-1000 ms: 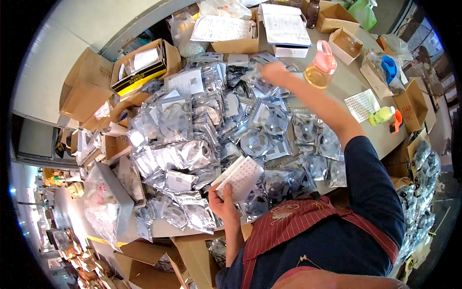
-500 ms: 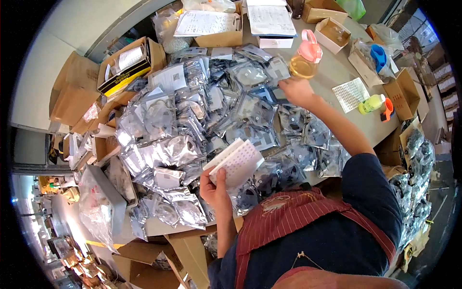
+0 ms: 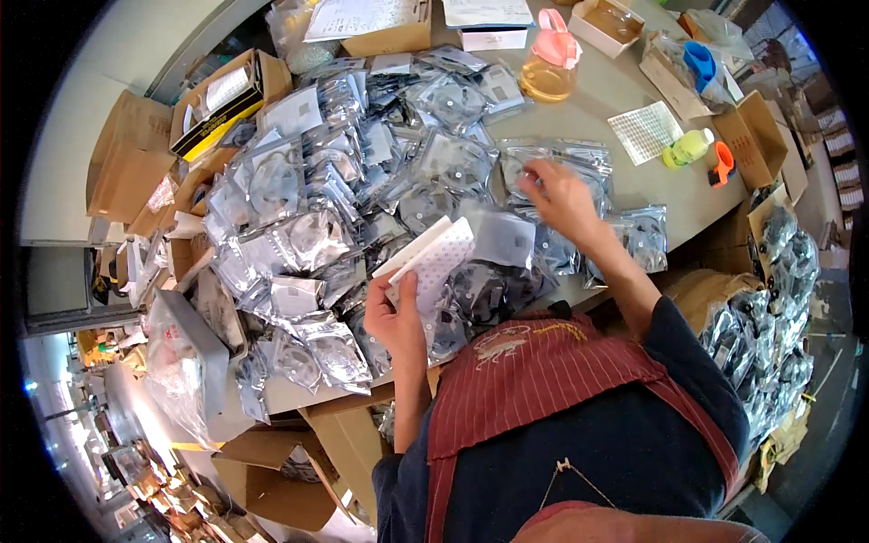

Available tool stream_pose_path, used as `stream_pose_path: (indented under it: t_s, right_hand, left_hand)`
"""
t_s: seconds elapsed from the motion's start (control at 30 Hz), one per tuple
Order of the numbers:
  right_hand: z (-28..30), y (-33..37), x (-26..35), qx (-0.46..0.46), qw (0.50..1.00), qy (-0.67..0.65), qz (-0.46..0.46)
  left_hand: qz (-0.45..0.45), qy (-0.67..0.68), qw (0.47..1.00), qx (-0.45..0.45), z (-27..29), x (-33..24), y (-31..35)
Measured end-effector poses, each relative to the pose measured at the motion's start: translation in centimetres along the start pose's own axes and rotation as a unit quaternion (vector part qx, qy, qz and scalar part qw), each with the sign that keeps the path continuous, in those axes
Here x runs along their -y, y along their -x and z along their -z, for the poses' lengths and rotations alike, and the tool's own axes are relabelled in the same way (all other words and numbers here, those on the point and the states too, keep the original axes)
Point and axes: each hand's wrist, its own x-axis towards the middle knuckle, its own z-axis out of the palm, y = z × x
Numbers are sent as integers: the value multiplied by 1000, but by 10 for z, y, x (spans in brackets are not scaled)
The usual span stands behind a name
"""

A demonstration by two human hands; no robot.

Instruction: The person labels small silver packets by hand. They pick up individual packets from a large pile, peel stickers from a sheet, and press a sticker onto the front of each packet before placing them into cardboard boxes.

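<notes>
My left hand point(image 3: 396, 319) grips a small stack of white sheets point(image 3: 445, 255) printed with rows of pale purple dots, thumb on top. The sheets are held tilted above heaped silvery clear bags point(image 3: 317, 235), which hold dark and clear parts I cannot make out. Over flat bags point(image 3: 579, 163) at the right side of the heap is my right hand point(image 3: 563, 201), its fingers bent and apart, with nothing visible between them. A bag with a pale label point(image 3: 504, 240) lies between the two hands.
A pink-lidded bottle point(image 3: 549, 59) stands behind the heap. A dotted sheet point(image 3: 645, 132), a yellow-green bottle point(image 3: 688, 147) and an orange tape dispenser point(image 3: 721, 165) are at the right. Cardboard boxes point(image 3: 131, 163) line the left; an open carton point(image 3: 276, 480) sits below the table edge.
My right hand has drawn back from near the pink-lidded bottle toward me, over the flat bags. The left hand keeps the sheets. The whole view has shifted slightly.
</notes>
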Motion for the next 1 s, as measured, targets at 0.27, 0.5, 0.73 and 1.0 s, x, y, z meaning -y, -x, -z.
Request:
stream_pose_path:
  t_s: [0.27,0.5,0.73,1.0]
  right_hand:
    - [-56,78,26,159,954,202,153]
    - [-22,52,10,-17,986,11,164]
    - [11,55,-36,-50,970,-149,-185]
    - [39,65,39,22,984,-149,95]
  left_hand:
    - [-20,14,1000,-10,14,5,5]
    - [-22,30,998,-42,37,7,18]
    - [-14,44,998,-39,38,3,30]
    - [25,-29,998,41,21,-3,37]
